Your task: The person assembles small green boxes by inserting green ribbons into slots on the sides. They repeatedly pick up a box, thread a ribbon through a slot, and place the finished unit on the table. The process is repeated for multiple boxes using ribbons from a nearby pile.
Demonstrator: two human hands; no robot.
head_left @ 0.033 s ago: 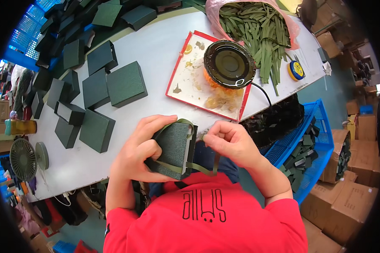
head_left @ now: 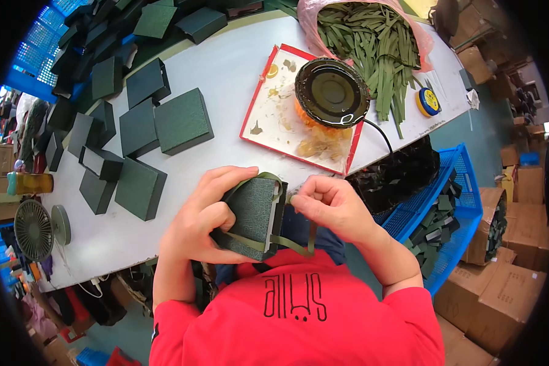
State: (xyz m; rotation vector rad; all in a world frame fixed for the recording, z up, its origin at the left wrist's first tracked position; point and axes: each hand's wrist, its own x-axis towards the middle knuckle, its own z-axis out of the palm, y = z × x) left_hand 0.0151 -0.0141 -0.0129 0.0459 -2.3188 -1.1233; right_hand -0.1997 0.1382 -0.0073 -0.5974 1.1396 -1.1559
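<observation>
While the left hand (head_left: 204,213) gripped the green box (head_left: 256,210), the right hand (head_left: 329,204) pinched its ribbon (head_left: 287,244) (half-wrapped, not tied); plenty more boxes (head_left: 183,121) waited along the tabletop's (head_left: 226,67) left edge.

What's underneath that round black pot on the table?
The round black pot sits on a red-edged tray with yellowish glue smears. Orange residue shows at the pot's lower edge. The tray surface directly beneath it is covered, so nothing more can be seen there.

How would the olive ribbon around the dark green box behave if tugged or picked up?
Probably floppy: the ribbon sags in a loose loop between the box and the right hand. Likely very light and thin, since fingertips alone pinch it. It may slide along the box's edges.
</observation>
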